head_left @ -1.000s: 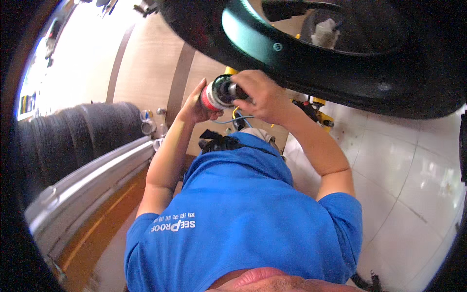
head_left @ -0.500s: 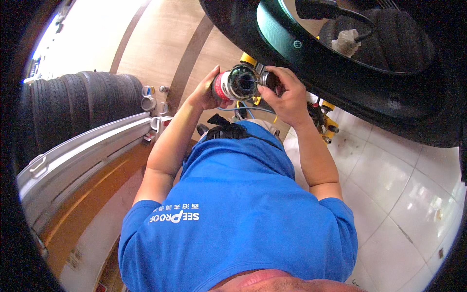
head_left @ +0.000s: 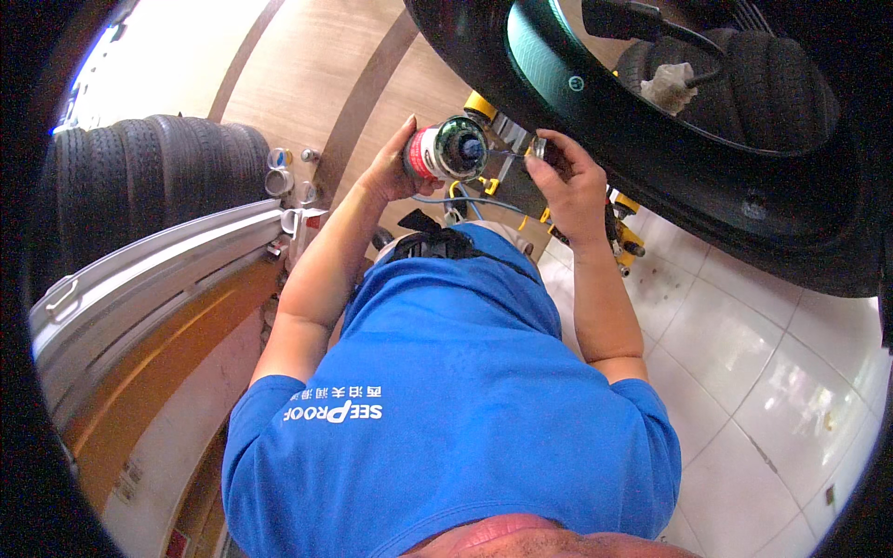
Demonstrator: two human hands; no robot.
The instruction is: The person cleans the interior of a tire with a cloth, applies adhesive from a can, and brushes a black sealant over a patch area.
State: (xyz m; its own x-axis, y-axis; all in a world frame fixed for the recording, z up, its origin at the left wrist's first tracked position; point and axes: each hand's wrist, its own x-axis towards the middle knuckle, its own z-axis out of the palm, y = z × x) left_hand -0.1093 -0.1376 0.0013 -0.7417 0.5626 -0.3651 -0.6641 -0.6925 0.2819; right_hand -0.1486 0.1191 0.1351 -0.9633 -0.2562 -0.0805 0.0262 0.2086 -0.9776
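My left hand [head_left: 392,170] is wrapped round a can [head_left: 426,154] with a red and white label. The can is tilted so that its round, dark open mouth and green-tinted rim show. In my right hand [head_left: 575,191], to the right of the can, a small round dark lid [head_left: 549,153] is pinched between thumb and fingers. A thin stem seems to reach from the lid toward the can; its end is hard to make out. Just beyond my right hand is a large black tyre [head_left: 642,153], with a green area [head_left: 537,46] on its inside.
A row of tyres [head_left: 163,181] stands at the left, behind a grey-white rail [head_left: 167,251]. Small round containers [head_left: 279,181] sit near the rail's end. Yellow and metal machine parts [head_left: 625,232] lie beyond my hands. White floor tiles [head_left: 744,372] spread at the right.
My right hand has moved right with the lid, away from the can, widening the gap. The can's mouth shows more plainly. The large tyre sits slightly farther right in view.
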